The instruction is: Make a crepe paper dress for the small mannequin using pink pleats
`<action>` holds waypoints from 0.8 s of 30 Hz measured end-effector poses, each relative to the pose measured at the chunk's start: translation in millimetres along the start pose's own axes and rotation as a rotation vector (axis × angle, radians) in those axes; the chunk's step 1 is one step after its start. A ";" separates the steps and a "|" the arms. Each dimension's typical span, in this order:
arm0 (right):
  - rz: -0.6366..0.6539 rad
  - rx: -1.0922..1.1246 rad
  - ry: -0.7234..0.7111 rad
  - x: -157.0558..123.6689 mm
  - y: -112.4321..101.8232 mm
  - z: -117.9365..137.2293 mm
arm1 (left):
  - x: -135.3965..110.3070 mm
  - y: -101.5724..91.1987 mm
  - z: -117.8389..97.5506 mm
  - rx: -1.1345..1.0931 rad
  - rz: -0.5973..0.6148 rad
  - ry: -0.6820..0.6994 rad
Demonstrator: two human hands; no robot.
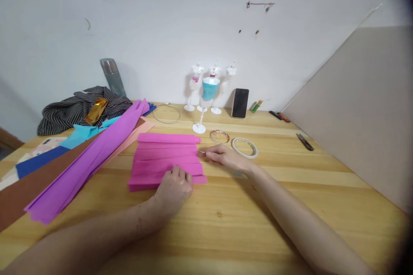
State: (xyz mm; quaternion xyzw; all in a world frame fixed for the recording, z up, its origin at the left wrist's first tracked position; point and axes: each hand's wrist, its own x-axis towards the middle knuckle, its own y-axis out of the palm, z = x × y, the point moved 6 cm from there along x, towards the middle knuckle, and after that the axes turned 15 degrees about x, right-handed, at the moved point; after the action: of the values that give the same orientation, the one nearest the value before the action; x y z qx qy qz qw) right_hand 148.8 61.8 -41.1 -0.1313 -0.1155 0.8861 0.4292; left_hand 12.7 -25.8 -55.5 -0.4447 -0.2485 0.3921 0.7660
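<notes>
On my left, a grey flask [115, 80] tilts near the white wall [155, 21], behind a striped cloth [61, 114] with a shiny gold piece [97, 111] on it. Ahead of me, a phone [240, 103] stands upright near a small green item [257, 106]. Far to my right lies a small dark tool [304, 142].

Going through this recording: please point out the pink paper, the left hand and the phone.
Pink paper [166, 156]: head view, middle of its folded surface.
Left hand [174, 189]: head view, back of the hand.
Phone [240, 103]: head view, middle of its dark screen.
</notes>
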 end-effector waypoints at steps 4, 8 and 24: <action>0.072 0.000 0.127 -7.2 -13.6 -3.7 | -0.2 1.9 -6.7 0.033 -0.059 0.029; 0.107 0.058 0.228 -9.6 -20.4 -16.0 | -1.8 2.9 -11.2 0.042 -0.081 0.060; 0.120 0.058 0.364 -8.6 -14.5 -27.4 | -7.9 -0.1 -20.3 -0.087 -0.018 0.073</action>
State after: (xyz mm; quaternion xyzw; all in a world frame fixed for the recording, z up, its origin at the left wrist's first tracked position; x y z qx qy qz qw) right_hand 173.6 66.3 -61.1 -0.2835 -0.0024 0.8748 0.3929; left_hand 23.1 -42.2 -65.4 -0.4891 -0.2414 0.3575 0.7581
